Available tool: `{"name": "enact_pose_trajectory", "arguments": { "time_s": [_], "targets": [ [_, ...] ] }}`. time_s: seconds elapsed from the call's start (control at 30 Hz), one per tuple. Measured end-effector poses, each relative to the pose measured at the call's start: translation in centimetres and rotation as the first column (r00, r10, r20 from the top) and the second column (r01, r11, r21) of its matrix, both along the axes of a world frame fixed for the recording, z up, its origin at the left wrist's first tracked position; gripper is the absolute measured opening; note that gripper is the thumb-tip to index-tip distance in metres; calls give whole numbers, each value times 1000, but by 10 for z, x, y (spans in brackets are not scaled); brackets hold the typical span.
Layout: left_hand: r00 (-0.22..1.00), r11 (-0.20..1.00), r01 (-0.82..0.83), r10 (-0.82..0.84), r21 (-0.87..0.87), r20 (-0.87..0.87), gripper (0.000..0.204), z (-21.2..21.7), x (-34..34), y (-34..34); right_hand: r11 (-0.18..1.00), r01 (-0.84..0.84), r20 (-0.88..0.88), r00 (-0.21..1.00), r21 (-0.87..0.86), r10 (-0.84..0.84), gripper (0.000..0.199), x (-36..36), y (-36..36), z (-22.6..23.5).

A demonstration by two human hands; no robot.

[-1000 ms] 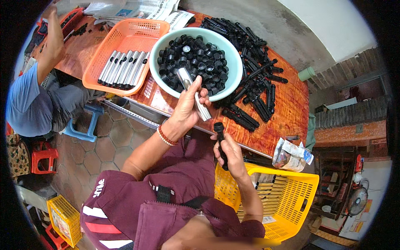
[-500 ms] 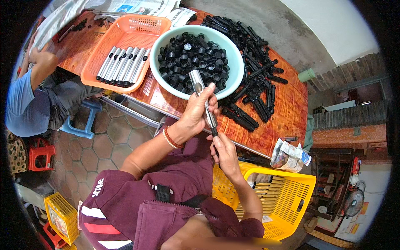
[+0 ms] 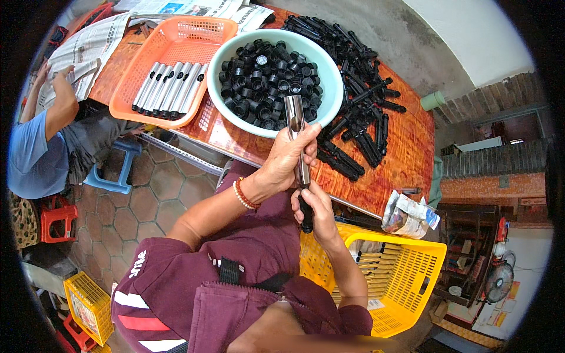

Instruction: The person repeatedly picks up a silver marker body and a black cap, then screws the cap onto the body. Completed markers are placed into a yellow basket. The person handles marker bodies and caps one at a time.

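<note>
My left hand (image 3: 283,160) grips a silver metal tube (image 3: 296,126) held nearly upright over the table's near edge. My right hand (image 3: 318,207) holds a black plastic rod (image 3: 306,218) whose top end meets the tube's lower end. Just beyond the tube stands a pale green bowl (image 3: 329,66) full of small black caps (image 3: 268,76). A pile of black rods (image 3: 359,94) lies on the wooden table (image 3: 400,153) to the right.
An orange basket (image 3: 194,35) with several silver tubes (image 3: 170,87) sits left of the bowl. A yellow crate (image 3: 406,276) stands by my right side. Another person in a blue shirt (image 3: 32,159) sits at the left, on a blue stool (image 3: 115,170). Newspapers (image 3: 88,47) cover the table's far end.
My left hand brought the silver tube from a slant to nearly upright, and my right hand raised the black rod until its end met the tube.
</note>
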State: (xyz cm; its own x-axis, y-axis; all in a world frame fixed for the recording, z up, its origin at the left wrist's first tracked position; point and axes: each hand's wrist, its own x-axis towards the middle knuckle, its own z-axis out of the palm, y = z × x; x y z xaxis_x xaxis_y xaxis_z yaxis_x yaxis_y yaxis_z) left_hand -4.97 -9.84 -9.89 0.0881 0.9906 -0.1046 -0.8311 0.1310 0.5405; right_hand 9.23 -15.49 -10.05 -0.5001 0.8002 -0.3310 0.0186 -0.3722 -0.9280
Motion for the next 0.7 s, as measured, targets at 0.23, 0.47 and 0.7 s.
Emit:
{"name": "enact_pose_trajectory", "arguments": {
  "time_s": [0.23, 0.47, 0.7],
  "targets": [
    [999, 998, -46, 45, -47, -17, 25, 4, 4, -4, 997, 78, 104, 991, 24, -80, 24, -4, -2, -4],
    [993, 993, -100, 96, -61, -69, 22, 1, 14, -5, 981, 153, 171, 970, 118, -172, 24, 0, -3, -13],
    [998, 998, -47, 48, 28, -37, 24, -6, 11, -7, 967, 160, 230, 951, 199, -205, 26, -3, -3, -6]
  ]
}}
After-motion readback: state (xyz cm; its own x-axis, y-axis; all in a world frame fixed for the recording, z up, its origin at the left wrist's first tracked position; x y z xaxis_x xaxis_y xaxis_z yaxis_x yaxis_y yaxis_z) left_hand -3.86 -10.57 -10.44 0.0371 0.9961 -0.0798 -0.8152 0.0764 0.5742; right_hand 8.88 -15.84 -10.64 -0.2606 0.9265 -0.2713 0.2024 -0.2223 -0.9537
